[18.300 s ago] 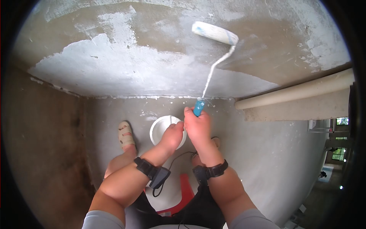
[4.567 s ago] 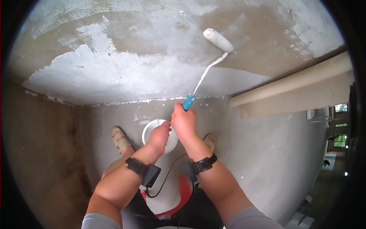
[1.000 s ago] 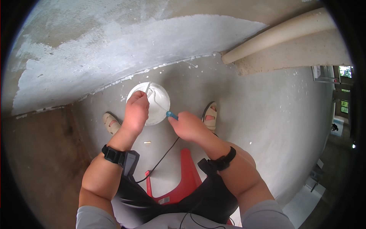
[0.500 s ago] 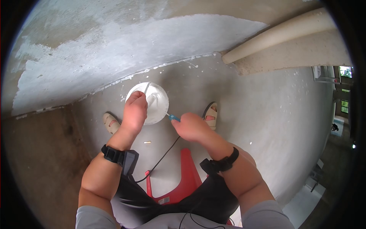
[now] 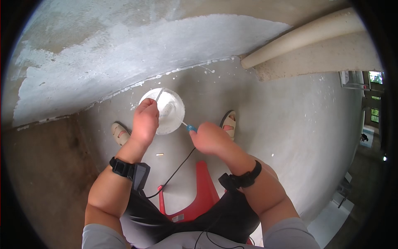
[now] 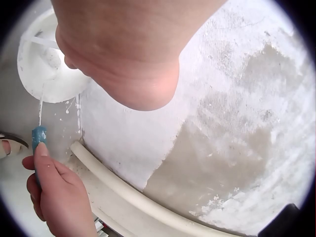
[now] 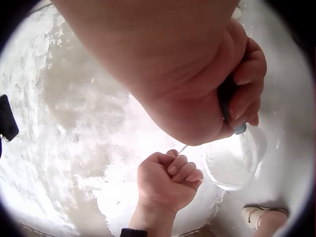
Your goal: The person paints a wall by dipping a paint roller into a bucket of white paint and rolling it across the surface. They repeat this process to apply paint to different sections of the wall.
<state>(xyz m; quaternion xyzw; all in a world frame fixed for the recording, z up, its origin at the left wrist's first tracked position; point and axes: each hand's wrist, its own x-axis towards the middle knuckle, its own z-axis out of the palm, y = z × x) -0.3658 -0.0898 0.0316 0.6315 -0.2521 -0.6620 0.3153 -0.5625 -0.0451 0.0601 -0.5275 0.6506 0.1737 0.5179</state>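
A white bucket (image 5: 182, 108) of white paint stands on the floor near the painted wall. My left hand (image 5: 146, 122) pinches a pale strip (image 5: 160, 95) at the bucket, apparently its handle. My right hand (image 5: 209, 137) grips the roller's blue handle (image 5: 191, 128) just outside the rim; its thin rod runs into the bucket, where the roller head (image 5: 166, 110) lies in the paint. In the left wrist view, thumb and fingers of the right hand (image 6: 61, 197) wrap the blue handle (image 6: 39, 134). The right wrist view shows the left hand (image 7: 165, 182) with curled fingers.
Above the bucket rises a wall (image 5: 124, 50) with patchy white paint. A beige pipe (image 5: 306, 37) runs along its base at right. Sandaled feet (image 5: 121, 133) flank the bucket. A red stool (image 5: 203, 186), a black cable (image 5: 176, 171) and a small object (image 5: 160, 154) are nearer the body.
Since several seconds ago, the roller has come down from the wall into the bucket, and my hands have moved apart. Over the last second the blue handle has shifted slightly right and down.
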